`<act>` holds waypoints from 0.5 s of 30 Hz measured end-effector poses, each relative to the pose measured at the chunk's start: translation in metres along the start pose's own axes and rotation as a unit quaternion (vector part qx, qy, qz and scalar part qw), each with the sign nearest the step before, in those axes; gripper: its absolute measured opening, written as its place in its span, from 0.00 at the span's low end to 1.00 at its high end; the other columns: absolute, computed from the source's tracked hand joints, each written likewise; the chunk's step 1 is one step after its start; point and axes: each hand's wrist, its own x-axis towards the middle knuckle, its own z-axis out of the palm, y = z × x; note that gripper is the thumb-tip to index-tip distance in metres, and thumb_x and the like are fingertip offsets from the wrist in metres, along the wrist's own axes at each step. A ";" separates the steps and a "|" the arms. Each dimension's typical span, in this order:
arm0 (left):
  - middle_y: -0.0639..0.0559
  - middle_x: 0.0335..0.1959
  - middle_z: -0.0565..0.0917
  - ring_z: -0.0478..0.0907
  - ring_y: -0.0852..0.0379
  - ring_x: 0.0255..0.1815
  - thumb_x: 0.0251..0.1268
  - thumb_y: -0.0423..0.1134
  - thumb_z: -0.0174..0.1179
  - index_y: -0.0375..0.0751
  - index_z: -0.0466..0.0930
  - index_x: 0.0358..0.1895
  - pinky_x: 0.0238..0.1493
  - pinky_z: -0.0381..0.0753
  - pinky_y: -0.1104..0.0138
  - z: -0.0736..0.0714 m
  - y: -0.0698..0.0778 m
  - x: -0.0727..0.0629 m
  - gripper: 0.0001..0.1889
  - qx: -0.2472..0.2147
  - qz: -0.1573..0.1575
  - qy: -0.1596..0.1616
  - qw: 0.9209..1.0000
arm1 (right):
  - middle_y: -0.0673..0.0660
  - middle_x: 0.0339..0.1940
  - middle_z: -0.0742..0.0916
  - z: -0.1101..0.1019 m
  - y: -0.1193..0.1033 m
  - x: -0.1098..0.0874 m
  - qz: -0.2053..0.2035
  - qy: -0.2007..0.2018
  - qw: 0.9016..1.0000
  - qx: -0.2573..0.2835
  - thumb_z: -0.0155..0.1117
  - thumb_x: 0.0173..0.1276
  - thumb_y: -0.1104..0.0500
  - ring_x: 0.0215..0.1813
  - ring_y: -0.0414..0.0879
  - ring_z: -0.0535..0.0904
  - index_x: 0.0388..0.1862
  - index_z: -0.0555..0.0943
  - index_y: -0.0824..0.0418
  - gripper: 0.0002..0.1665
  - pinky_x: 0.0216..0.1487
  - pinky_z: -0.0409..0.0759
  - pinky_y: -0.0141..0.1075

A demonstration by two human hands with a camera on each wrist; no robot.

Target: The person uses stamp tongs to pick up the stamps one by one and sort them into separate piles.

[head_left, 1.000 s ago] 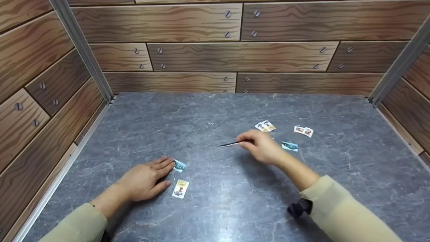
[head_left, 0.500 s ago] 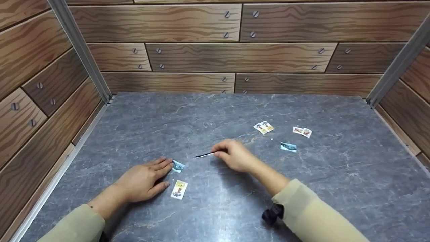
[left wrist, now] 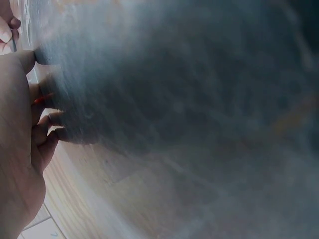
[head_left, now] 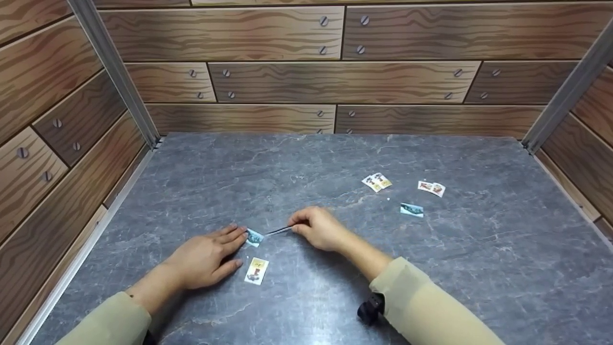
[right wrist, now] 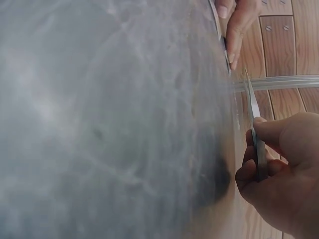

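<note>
My left hand [head_left: 206, 258] lies on the grey marbled table, its fingertips touching the left edge of a small blue stamp [head_left: 255, 238]. A pair of thin metal tweezers [head_left: 278, 230] is pinched in my right hand [head_left: 318, 229], tips pointing left at the stamp's right edge. Whether the tips touch the stamp I cannot tell. Just below it, near my left thumb, lies a white and yellow stamp [head_left: 256, 271]. In the right wrist view the tweezers [right wrist: 255, 107] sit between my thumb and curled fingers, their tips slightly apart.
Farther right on the table [head_left: 230, 167] lie two overlapping white and yellow stamps [head_left: 377, 182], a reddish-white pair [head_left: 431, 188] and another blue stamp [head_left: 412, 210]. A tiny white speck [head_left: 388, 199] is nearby. Wood-print walls [head_left: 306, 81] close off the back and sides.
My right hand has moved left and toward me with the tweezers, from beside the right-hand stamps to the left blue stamp. My left hand has stayed in place.
</note>
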 end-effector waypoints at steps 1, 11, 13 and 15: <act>0.39 0.78 0.72 0.69 0.38 0.78 0.84 0.55 0.52 0.32 0.71 0.77 0.74 0.73 0.47 0.000 0.000 0.000 0.33 0.001 0.000 0.000 1.000 | 0.55 0.45 0.92 0.001 0.001 0.000 0.001 0.001 1.000 -0.005 0.69 0.73 0.66 0.53 0.52 0.86 0.43 0.91 0.61 0.06 0.62 0.82 0.51; 0.39 0.78 0.72 0.69 0.38 0.78 0.84 0.55 0.51 0.33 0.71 0.77 0.74 0.73 0.47 0.001 0.001 0.000 0.33 0.002 0.001 0.003 1.000 | 0.59 0.48 0.90 0.004 0.003 0.001 0.013 0.012 1.000 -0.026 0.68 0.73 0.67 0.57 0.58 0.84 0.44 0.91 0.62 0.07 0.66 0.78 0.55; 0.39 0.78 0.72 0.69 0.39 0.78 0.84 0.55 0.51 0.33 0.71 0.77 0.73 0.74 0.47 0.001 0.000 0.000 0.33 0.002 0.001 0.004 1.000 | 0.58 0.47 0.90 0.004 0.002 0.002 0.010 0.014 0.999 -0.029 0.68 0.73 0.67 0.56 0.58 0.84 0.43 0.91 0.62 0.07 0.65 0.78 0.55; 0.39 0.78 0.72 0.69 0.39 0.78 0.84 0.55 0.52 0.33 0.71 0.77 0.73 0.74 0.47 0.001 0.000 0.000 0.33 0.002 0.000 0.005 1.000 | 0.58 0.46 0.90 0.004 0.002 0.002 0.007 0.015 0.999 -0.033 0.68 0.73 0.66 0.55 0.57 0.84 0.43 0.91 0.62 0.06 0.64 0.79 0.55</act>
